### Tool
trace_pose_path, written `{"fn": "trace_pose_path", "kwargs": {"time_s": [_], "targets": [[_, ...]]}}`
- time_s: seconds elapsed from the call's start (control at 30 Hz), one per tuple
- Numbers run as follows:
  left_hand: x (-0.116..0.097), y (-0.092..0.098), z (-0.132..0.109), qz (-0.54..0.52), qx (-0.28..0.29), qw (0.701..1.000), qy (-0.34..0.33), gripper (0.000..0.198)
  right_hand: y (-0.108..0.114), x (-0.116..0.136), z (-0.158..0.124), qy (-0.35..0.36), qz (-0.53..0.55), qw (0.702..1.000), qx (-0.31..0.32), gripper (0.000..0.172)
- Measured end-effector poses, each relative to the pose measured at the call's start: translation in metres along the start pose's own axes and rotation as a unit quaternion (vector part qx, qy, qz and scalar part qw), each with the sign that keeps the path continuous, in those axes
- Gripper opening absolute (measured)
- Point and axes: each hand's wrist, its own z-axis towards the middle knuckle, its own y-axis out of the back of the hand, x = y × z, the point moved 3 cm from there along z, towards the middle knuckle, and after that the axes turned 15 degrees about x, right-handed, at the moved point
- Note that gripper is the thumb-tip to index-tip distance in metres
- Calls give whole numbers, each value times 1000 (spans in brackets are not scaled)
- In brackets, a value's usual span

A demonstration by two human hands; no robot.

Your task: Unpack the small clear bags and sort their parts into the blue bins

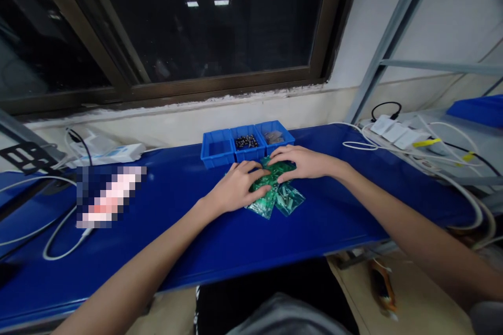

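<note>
A heap of small green-tinted plastic bags (264, 200) lies on the blue tabletop in front of me. My left hand (238, 186) rests on the heap's left side, fingers spread and curved over the bags. From the right, my right hand (301, 162) reaches over the top of the heap with its fingers apart. One bag (290, 199) at the lower right shows light, slim pieces inside. Parts of the heap are hidden beneath both hands. Just behind it stand three joined blue bins: the left bin (217, 160) looks bare inside, the middle holds small dark and silvery parts (246, 141), the right holds clear packets (274, 137).
A blue table (165, 241) runs below a dark window. At left are a power strip (118, 154), a blurred-out item (112, 199) with a white cable (58, 257), and a black bracket (27, 158). White plugs (396, 133) and cables lie at right, by a metal frame (387, 47).
</note>
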Motion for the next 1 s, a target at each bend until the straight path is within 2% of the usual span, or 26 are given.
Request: {"fn": "trace_pose_path", "kwargs": {"time_s": [0.2,0.37,0.47,0.7,0.87,1.0], "targets": [[19,-1,-3,44,-6,998,38,46,-2,-7,-1,-11,16,1000,14,67],[13,0,-2,40,-5,999,30,44,2,-3,-4,-49,8,998,31,69],[0,-1,0,21,10,1000,-5,45,4,-2,-5,-65,-18,997,28,59],[-17,-4,0,5,32,998,-49,61,10,0,-6,-20,-41,999,21,25],[-27,-7,0,6,29,997,-74,69,18,-2,-14,-23,-17,999,28,18],[-40,-9,1,7,51,992,-117,59,26,-3,-21,-44,-9,999,18,19]]}}
